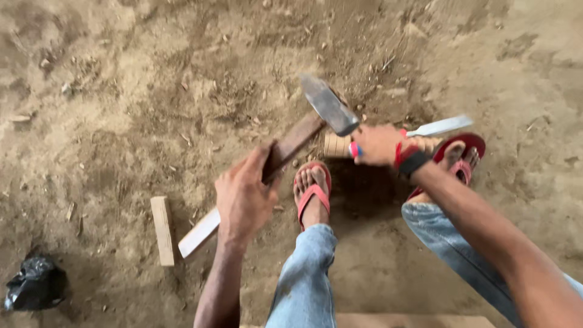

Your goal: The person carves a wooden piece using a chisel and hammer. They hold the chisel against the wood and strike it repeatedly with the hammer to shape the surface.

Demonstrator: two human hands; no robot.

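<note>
**Operator:** Sandy dirt ground [121,91] fills my head view. I see the left hand [244,197] curled around a long wooden strip [255,182], thumb on top, fingers wrapped under it. The strip slants from its pale lower end near the left hand up toward the middle of the picture.

**Second:** And the right side?

**Operator:** The right hand [378,144] is clenched on the handle of a hatchet [331,106]; its grey blade points up and left, raised just above the strip's darker upper end. I cannot tell whether blade and wood touch. Behind that hand lies a round wooden block [336,146], and a flat pale blade-like piece [440,126] sticks out to the right.

**Second:** Anything else close by?

**Operator:** Two feet in red sandals [313,191] rest on the dirt, legs in blue jeans [303,273]. A short wooden offcut [163,229] lies left of the strip, apart from it. A crumpled black plastic bag [35,284] sits at the lower left corner.
</note>
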